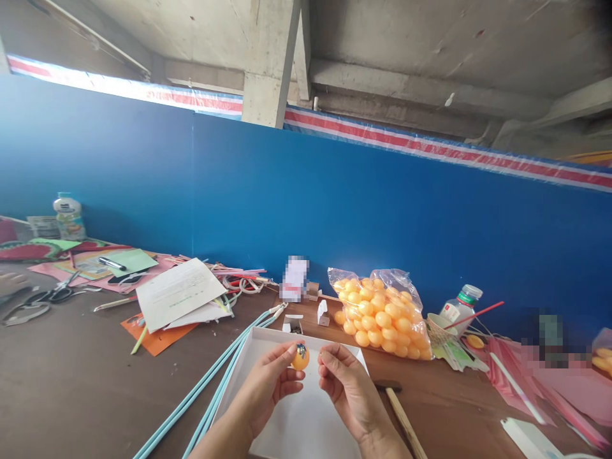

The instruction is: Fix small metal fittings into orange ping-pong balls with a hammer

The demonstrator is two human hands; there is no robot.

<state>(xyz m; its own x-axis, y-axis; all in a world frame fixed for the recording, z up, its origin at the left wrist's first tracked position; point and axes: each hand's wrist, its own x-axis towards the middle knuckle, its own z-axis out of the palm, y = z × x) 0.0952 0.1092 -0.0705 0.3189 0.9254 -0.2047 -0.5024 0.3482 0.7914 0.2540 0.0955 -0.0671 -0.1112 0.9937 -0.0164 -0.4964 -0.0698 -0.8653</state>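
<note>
My left hand pinches an orange ball, which looks like a table tennis ball. On top of the ball sits a small dark, shiny piece that I cannot name. Just to the right, my right hand is closed with thumb and fingertips together; anything between them is too small to make out. Both hands are above a shallow white box lid or tray. Beyond its far edge, a small open white box contains tiny dark bits.
A clear bag of orange balls lies behind the tray. Light-blue cords run along its left, a hammer along its right. Papers, scissors and another person's hand are at left. A bottle stands right.
</note>
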